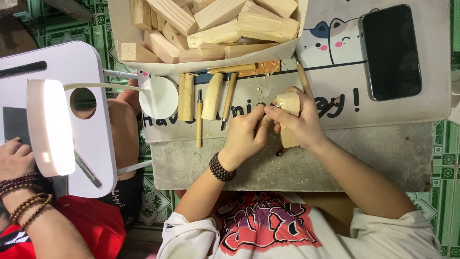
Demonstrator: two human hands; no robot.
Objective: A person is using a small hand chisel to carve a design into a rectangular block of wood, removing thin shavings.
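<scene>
My right hand [303, 123] grips a pale wooden block [288, 102], held upright over the grey work board [383, 153]. My left hand [245, 130], with a dark bead bracelet on the wrist, pinches a small carving blade [278, 104] whose metal tip touches the block's upper left edge. The two hands touch at the fingertips. The blade's handle is hidden inside my left fist. Fine wood shavings lie on the board around the hands.
Several wooden-handled carving tools [199, 120] and two wood pieces [186, 96] lie left of my hands. A white box of wood blocks [215, 29] sits behind, a black phone [390, 50] at the far right. Another person's hand [14, 158] and a white lamp [48, 127] are at the left.
</scene>
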